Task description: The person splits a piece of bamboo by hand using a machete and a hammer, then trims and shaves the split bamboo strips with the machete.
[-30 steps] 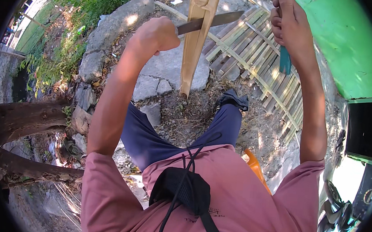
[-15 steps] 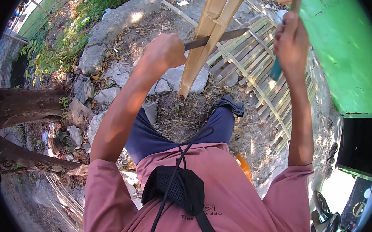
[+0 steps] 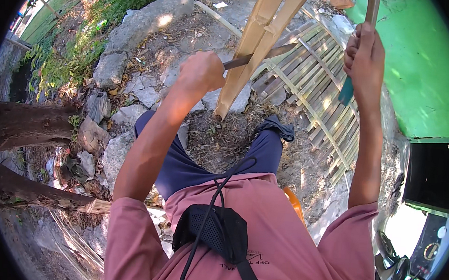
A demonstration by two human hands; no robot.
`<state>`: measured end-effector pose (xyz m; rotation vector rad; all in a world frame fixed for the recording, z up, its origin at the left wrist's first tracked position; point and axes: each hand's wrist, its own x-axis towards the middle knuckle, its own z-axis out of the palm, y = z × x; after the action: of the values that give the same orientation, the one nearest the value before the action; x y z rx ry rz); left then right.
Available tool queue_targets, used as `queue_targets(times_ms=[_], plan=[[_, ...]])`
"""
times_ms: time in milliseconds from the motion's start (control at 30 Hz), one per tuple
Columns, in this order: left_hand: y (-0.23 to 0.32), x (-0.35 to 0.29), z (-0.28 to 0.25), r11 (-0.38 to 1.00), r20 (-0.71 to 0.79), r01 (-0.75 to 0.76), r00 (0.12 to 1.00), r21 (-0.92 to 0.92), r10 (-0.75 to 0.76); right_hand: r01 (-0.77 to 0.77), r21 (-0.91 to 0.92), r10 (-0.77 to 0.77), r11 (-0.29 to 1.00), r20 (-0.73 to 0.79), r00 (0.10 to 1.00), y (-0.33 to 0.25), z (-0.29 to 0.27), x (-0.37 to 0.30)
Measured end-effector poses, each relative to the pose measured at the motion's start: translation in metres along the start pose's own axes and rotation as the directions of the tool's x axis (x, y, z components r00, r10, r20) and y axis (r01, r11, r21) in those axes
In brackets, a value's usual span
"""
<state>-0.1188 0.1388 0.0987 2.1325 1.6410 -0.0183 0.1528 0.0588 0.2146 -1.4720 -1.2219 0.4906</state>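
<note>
Split bamboo (image 3: 232, 91) stands tilted before me, its narrow foot near the ground between my legs and its top beyond the view. The long dark blade of a machete (image 3: 280, 51) is wedged crosswise in the split, its tip showing past the right side. My left hand (image 3: 202, 75) is closed around the machete's handle end, left of the bamboo. Raised on the right, my right hand (image 3: 365, 61) grips a tool with a teal handle end (image 3: 346, 91) and a brownish shaft. The tool's upper end is cut off by the frame, so its kind is hidden.
A lattice of bamboo strips (image 3: 311, 89) lies on the ground ahead to the right. Alongside it is a green wall (image 3: 417, 65). Broken stones (image 3: 124, 115) and a forked tree trunk (image 3: 33, 126) are at left. An orange object (image 3: 295, 203) shows beside my shirt.
My right hand with the teal-handled tool has moved right and slightly down, away from the bamboo. The machete and my left hand sit a little lower; the bamboo's top has shifted right.
</note>
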Motion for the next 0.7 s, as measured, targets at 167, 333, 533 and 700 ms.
queue_targets(times_ms=[167, 333, 533, 700], plan=[[-0.006, -0.009, 0.006, 0.996, 0.074, 0.005, 0.997, 0.091, -0.012, 0.171, -0.552, 0.121, 0.816, 0.452, 0.884, 0.139, 0.049, -0.104], [-0.016, -0.022, 0.01, 0.999, 0.09, 0.024, 0.996, 0.033, -0.027, -0.124, -0.33, 0.237, 0.936, 0.328, 0.914, 0.027, 0.023, -0.072], [-0.029, -0.016, 0.017, 0.998, -0.001, -0.057, 0.998, -0.005, 0.057, -0.104, -0.103, 0.111, 0.989, 0.061, 0.992, -0.012, 0.006, -0.072], [-0.022, -0.005, 0.019, 0.996, 0.041, -0.02, 0.999, 0.091, 0.016, -0.053, -0.463, 0.222, 0.885, 0.318, 0.922, 0.106, 0.025, -0.116]])
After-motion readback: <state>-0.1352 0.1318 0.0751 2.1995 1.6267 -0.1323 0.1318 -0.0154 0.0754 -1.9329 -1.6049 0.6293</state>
